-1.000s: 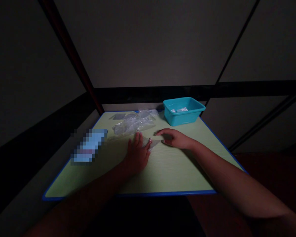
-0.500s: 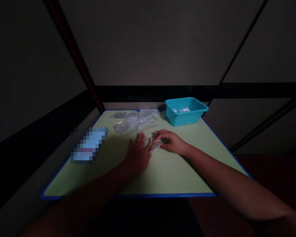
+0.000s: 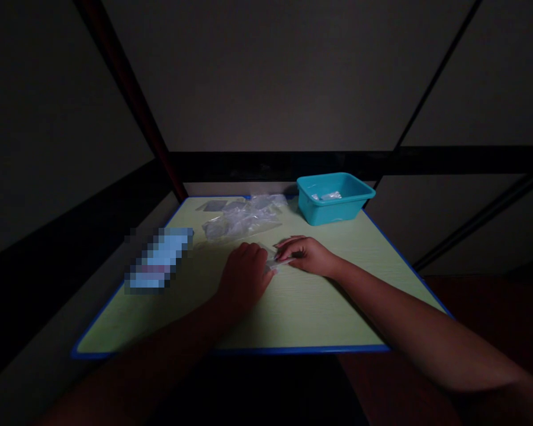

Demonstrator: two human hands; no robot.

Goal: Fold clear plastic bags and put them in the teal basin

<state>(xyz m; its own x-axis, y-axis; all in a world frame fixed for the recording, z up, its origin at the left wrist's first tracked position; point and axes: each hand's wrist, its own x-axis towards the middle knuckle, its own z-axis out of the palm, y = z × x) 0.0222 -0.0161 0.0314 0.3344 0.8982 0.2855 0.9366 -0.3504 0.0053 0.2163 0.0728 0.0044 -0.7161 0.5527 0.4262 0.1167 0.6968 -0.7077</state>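
Clear plastic bag flat, lengthwise between hands.

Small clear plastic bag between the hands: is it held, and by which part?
Both hands pinch the small clear plastic bag on the table: left hand at its left end, right hand at its right end.

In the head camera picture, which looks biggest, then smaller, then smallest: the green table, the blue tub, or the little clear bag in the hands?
1. The green table looks by far the largest.
2. The blue tub comes next.
3. The little clear bag, between the left hand and right hand, looks smallest, though the hands partly hide it.
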